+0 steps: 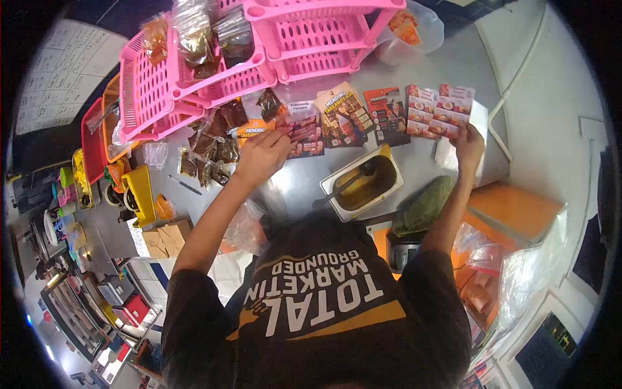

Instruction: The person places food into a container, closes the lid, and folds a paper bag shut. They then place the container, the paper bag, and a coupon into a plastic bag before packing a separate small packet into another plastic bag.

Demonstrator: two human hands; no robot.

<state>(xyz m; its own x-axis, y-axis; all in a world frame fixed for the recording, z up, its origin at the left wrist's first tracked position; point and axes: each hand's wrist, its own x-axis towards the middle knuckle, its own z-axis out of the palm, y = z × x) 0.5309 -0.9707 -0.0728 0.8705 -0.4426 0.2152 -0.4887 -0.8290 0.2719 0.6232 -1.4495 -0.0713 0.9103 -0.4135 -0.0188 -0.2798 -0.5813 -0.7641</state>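
- Head view: left hand [262, 155] stretched forward over the steel table [447, 65], fingertips resting on a dark printed packet [303, 133] in the row of sachets laid side by side.
- Whether that hand pinches the packet or merely presses on it: cannot tell, with the fingers bunched at its edge.
- Right hand [468, 146] further right, fingers clenched around the lower edge of a red-and-white printed sheet [447, 107], the last piece at the right end of the same row.
- Between the two hands, more sachets in orange, black and red [343, 117], flat on the table and just beside one another.
- Nearer the body, a steel tray [389, 165] of brown sauce with a spoon handle [337, 191] leaning out of it.
- Left of the left hand, a heap of clear bags with dark filling [210, 146], partly spilling from tilted pink baskets [155, 84].
- Below the right forearm, a green cloth [424, 207], beside an orange box [515, 207].
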